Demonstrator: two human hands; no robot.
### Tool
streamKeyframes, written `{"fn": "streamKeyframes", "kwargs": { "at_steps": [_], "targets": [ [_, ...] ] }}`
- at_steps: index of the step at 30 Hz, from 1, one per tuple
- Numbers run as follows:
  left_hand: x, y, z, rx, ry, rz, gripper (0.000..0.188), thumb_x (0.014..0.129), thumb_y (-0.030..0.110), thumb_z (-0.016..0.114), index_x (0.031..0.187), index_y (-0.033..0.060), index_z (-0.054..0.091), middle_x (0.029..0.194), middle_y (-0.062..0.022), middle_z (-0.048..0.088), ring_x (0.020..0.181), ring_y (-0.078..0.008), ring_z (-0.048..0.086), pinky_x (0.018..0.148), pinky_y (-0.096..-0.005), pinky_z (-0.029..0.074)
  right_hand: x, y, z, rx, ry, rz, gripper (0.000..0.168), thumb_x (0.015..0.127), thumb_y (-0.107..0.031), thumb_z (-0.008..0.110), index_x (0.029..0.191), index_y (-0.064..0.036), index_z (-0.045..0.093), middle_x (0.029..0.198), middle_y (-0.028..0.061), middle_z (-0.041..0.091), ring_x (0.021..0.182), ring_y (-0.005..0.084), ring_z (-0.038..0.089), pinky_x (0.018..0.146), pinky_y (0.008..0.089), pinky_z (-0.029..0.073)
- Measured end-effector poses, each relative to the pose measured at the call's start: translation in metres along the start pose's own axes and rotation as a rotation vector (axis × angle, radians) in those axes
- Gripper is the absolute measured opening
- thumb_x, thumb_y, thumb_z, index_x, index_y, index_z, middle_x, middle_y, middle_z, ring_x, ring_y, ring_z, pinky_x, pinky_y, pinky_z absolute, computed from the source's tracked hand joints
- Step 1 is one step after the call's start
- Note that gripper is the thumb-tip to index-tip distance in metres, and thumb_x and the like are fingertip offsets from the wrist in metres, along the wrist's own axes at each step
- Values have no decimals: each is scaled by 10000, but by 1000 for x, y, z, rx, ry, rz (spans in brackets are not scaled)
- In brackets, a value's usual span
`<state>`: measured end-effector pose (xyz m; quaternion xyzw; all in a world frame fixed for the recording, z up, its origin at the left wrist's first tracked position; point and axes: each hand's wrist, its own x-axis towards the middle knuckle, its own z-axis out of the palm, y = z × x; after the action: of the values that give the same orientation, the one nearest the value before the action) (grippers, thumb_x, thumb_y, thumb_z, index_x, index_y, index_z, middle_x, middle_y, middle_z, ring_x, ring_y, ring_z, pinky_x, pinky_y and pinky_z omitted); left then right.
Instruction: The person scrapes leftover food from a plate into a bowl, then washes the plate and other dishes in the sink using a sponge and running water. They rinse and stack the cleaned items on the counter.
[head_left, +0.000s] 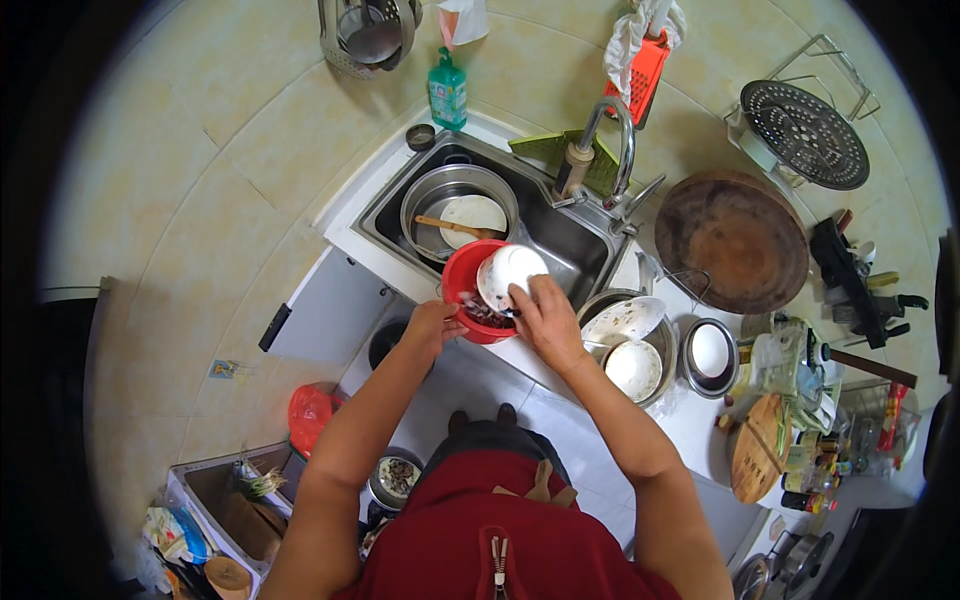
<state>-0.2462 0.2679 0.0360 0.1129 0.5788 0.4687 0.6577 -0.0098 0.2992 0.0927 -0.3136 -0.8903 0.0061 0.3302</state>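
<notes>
With my left hand (435, 328) I grip the rim of a red plastic basin (455, 281) over the sink's front edge. My right hand (550, 324) holds a white bowl (516, 268), tipped with its underside up, over the basin. Dark and pale food scraps (484, 311) lie or fall below the bowl's mouth inside the basin; blur hides their exact kind. Behind the basin, a large metal pot (420, 187) stands in the steel sink (577, 259). In that pot are a white round dish (480, 210) and a wooden spatula (450, 225).
A metal basin of used dishes (664, 375) stands right of my right hand, beside a small metal bowl (711, 358). A chrome faucet (626, 142) arches over the sink. A round wooden chopping block (731, 240) leans at the wall. Below left, a cabinet door (330, 300) hangs open.
</notes>
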Motion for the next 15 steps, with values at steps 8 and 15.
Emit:
{"fn": "streamKeyframes", "kwargs": {
  "at_steps": [8, 15],
  "targets": [
    [-6, -6, -10, 18, -31, 7, 155, 888, 130, 608, 991, 19, 576, 912, -117, 654, 815, -231, 654, 770, -388, 591, -7, -6, -1, 47, -53, 120, 669, 662, -96, 758, 1290, -77, 526, 1225, 213, 489, 1148, 406, 516, 973, 460, 459],
    [2, -4, -4, 37, -31, 16, 141, 891, 127, 606, 990, 31, 577, 917, -102, 648, 804, -228, 648, 776, -390, 588, -5, -3, -7, -24, -114, 27, 556, 725, -100, 718, 1251, -54, 541, 1178, 187, 507, 1124, 362, 534, 944, 433, 483]
  ]
}}
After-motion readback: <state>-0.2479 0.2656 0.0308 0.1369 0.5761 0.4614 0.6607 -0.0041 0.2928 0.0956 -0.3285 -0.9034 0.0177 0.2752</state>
